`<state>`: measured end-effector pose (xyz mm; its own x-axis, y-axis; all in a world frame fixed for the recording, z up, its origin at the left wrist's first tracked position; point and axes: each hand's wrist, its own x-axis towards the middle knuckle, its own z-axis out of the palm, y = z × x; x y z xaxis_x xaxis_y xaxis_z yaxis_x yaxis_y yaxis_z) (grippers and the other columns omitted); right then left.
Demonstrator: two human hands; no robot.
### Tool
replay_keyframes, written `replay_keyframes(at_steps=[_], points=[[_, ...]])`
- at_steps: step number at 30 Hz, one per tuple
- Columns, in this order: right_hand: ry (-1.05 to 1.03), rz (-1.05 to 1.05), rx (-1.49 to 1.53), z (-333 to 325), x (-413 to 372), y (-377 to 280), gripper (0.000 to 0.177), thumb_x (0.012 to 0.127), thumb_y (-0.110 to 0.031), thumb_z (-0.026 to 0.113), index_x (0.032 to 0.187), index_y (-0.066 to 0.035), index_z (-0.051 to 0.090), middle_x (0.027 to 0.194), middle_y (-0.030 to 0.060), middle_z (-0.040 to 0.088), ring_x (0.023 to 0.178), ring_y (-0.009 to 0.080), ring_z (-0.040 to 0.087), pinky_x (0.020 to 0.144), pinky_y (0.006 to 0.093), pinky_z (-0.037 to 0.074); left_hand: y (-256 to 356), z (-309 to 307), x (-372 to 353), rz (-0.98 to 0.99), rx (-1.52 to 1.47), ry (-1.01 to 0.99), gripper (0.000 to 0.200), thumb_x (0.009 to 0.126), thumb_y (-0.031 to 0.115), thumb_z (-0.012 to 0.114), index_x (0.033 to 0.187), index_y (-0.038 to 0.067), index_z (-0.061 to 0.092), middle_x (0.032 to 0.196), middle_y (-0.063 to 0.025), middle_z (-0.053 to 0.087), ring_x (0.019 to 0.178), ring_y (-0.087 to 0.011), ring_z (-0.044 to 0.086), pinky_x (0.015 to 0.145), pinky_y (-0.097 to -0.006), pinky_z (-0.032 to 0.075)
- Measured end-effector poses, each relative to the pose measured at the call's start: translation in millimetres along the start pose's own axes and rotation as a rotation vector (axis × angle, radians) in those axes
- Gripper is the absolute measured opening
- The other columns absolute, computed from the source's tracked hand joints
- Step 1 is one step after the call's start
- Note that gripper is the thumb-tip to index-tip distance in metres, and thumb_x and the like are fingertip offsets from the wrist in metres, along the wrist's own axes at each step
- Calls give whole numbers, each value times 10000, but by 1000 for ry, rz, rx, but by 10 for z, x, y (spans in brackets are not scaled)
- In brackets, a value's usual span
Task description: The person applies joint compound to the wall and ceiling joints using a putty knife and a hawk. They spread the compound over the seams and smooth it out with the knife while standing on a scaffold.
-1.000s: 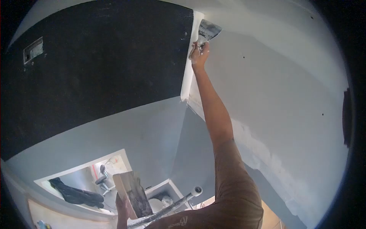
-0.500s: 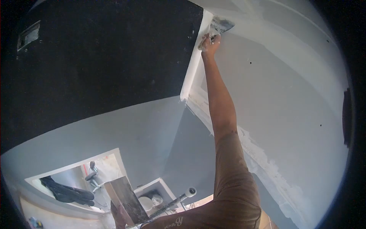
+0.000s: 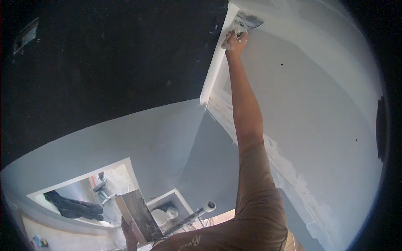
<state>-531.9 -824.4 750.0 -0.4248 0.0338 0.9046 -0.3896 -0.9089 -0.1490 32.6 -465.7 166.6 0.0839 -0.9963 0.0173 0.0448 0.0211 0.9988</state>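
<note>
My right hand [image 3: 235, 44] is stretched far up along the ceiling, its fingers wrapped around the handle of a wide taping knife [image 3: 249, 21]. The blade is smeared with compound and lies at the pale ceiling panel [image 3: 301, 83], close to the white trim strip [image 3: 217, 67]; whether it touches cannot be told. Low in the view, my left hand [image 3: 129, 234] grips a long rectangular mud pan [image 3: 142, 215] from its left side. Part of that hand is cut off by the frame's edge, and the pan's contents are hidden.
A dark surface [image 3: 113, 54] with a rectangular cutout [image 3: 26, 35] borders the trim. Rough white compound [image 3: 289, 171] runs along the ceiling edge above grey walls [image 3: 209, 154]. Below are a metal pole [image 3: 188, 219], a white bucket [image 3: 159, 217] and dark cloth [image 3: 73, 205] over an opening.
My right hand and the taping knife have shifted slightly up and to the right in view, as the camera's view also moves a little. Both hands keep their hold.
</note>
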Motion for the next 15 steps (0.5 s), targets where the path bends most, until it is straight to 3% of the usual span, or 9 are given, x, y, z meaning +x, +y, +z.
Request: replay_keyframes(at_steps=[3, 5, 8, 14, 15], points=[[-38, 100, 2, 24, 31, -95, 170, 931, 44, 550, 1052, 30, 431, 942, 154, 598, 789, 200, 653, 709, 335, 585, -184, -35, 18, -57, -37, 5, 519, 947, 130, 529, 1431, -1, 396, 1214, -118, 557, 1086, -211, 551, 944, -342, 449], [16, 139, -65, 56, -3, -123, 203, 933, 14, 586, 1034, 23, 410, 926, 151, 600, 765, 197, 653, 670, 328, 584, -90, -10, -3, -79, -45, 27, 512, 942, 126, 534, 1424, 8, 407, 1199, -102, 563, 1068, -193, 551, 923, -333, 453], [8, 15, -245, 9, -79, -81, 235, 928, -8, 612, 1020, 19, 396, 903, 145, 598, 740, 189, 651, 618, 323, 579, 323, 84, -52, -181, -142, -71, 474, 936, 101, 537, 1395, 26, 444, 1158, -72, 568, 1030, -159, 549, 880, -316, 455], [83, 159, -85, -138, -537, -177, 204, 928, -26, 609, 973, 14, 414, 802, 119, 597, 678, 167, 647, 599, 302, 572, 130, 118, -29, -78, -135, -40, 403, 935, 70, 538, 1334, 29, 499, 1135, -55, 570, 1014, -157, 550, 859, -317, 453], [87, 159, -87, -141, -621, -217, 204, 928, -26, 609, 973, 14, 414, 802, 119, 597, 678, 167, 647, 599, 302, 572, -131, 60, 15, 109, 44, -45, 393, 946, 77, 539, 1333, 20, 500, 1155, -67, 571, 1045, -171, 551, 886, -331, 452]])
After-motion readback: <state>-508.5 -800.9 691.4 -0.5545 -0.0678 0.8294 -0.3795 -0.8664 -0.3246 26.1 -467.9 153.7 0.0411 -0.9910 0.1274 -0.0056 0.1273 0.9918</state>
